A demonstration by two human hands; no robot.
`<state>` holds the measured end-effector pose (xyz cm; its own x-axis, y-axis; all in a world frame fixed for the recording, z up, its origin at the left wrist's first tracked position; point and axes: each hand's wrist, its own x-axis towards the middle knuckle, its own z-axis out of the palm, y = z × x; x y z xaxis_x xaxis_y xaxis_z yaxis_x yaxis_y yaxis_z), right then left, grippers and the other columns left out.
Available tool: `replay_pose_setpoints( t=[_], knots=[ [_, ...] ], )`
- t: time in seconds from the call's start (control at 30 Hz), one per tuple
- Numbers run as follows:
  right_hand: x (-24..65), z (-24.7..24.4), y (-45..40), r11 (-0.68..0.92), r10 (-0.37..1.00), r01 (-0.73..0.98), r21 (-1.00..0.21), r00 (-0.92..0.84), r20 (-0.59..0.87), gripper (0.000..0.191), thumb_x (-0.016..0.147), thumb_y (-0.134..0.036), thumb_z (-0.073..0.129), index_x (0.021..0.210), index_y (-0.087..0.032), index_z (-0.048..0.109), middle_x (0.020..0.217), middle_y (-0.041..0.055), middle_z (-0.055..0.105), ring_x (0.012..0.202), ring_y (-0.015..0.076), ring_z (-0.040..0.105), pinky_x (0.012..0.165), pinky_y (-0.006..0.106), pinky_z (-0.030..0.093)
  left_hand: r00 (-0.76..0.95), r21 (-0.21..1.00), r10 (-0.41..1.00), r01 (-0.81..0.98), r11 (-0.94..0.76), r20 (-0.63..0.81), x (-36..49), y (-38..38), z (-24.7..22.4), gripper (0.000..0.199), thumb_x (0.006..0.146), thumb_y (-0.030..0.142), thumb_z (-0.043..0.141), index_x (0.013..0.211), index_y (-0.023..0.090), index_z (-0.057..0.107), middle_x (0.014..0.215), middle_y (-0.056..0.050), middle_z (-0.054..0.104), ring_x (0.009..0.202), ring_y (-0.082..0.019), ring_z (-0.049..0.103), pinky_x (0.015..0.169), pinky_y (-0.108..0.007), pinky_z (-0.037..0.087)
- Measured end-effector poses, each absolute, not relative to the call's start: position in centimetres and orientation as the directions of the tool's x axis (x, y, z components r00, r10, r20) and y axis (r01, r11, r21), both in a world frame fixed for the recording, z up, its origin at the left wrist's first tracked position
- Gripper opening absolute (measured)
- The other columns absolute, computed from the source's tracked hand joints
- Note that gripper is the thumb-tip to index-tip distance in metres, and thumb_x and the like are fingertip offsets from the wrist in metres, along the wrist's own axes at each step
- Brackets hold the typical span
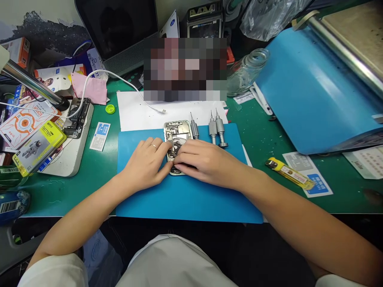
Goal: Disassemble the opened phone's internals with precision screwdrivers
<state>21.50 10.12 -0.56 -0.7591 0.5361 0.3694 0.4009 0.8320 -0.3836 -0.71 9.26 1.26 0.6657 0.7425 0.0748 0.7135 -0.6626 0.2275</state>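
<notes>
An opened phone [176,129] with its inner parts showing lies upright on the blue mat [185,203]. My left hand [149,159] rests at its left edge, fingers bent, with the index finger and thumb touching the phone's lower left side. From the right, my right hand [206,161] reaches over the lower part, fingers closed together with their tips low on the phone. Whatever those fingertips pinch, if anything, is too small and hidden to make out. Just beyond my right hand a grey screwdriver [194,127] lies close to the phone's upper right corner.
Two more screwdrivers [213,129] lie at the mat's upper right. White paper [131,109] with a cable end is behind. A yellow tool [290,173] lies right, near a blue folder-like sheet [311,91]. Boxes [40,147] crowd the left; a glass jar [248,71] lies behind.
</notes>
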Motion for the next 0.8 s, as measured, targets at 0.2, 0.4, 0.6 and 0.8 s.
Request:
replay_pose_setpoints(
  t=[0.2, 0.4, 0.6, 0.8],
  knots=[
    [21.66, -0.67, 10.12, 0.83, 0.538, 0.397, -0.393, -0.757, 0.372, 0.017, 0.101, -0.022, 0.057, 0.09, -0.016, 0.068, 0.084, 0.0056, 0.065, 0.082, 0.0203, 0.056, 0.077, 0.035, 0.051, 0.67, 0.224, 0.74, 0.714, -0.663, 0.053, -0.64, 9.35, 1.23, 0.029, 0.104, 0.037, 0.048, 0.121, 0.015, 0.057, 0.105, -0.01, 0.063, 0.093, -0.027, 0.053, 0.076, -0.04, 0.038],
    [21.86, -0.51, 10.23, 0.818, 0.552, 0.407, -0.407, -0.754, 0.357, 0.016, 0.102, -0.023, 0.056, 0.095, -0.016, 0.069, 0.087, 0.0063, 0.066, 0.085, 0.0208, 0.058, 0.078, 0.036, 0.052, 0.674, 0.229, 0.738, 0.712, -0.664, 0.042, -0.63, 9.36, 1.39, 0.028, 0.104, 0.037, 0.049, 0.118, 0.015, 0.058, 0.105, -0.01, 0.062, 0.093, -0.027, 0.053, 0.076, -0.039, 0.037],
    [21.99, -0.52, 10.25, 0.79, 0.578, 0.411, -0.456, -0.748, 0.328, 0.015, 0.101, -0.023, 0.056, 0.096, -0.016, 0.068, 0.09, 0.0069, 0.066, 0.087, 0.0217, 0.058, 0.081, 0.038, 0.052, 0.675, 0.223, 0.737, 0.714, -0.664, 0.033, -0.59, 9.37, 1.4, 0.028, 0.105, 0.037, 0.048, 0.12, 0.015, 0.058, 0.107, -0.01, 0.062, 0.094, -0.027, 0.054, 0.078, -0.039, 0.038],
    [21.92, -0.44, 10.24, 0.776, 0.589, 0.415, -0.476, -0.746, 0.31, 0.014, 0.101, -0.024, 0.056, 0.097, -0.016, 0.068, 0.091, 0.0072, 0.066, 0.089, 0.0224, 0.058, 0.081, 0.037, 0.05, 0.676, 0.213, 0.736, 0.714, -0.667, 0.035, -0.6, 9.38, 1.4, 0.029, 0.105, 0.037, 0.048, 0.121, 0.016, 0.058, 0.107, -0.01, 0.062, 0.095, -0.027, 0.054, 0.078, -0.039, 0.038]
  ],
)
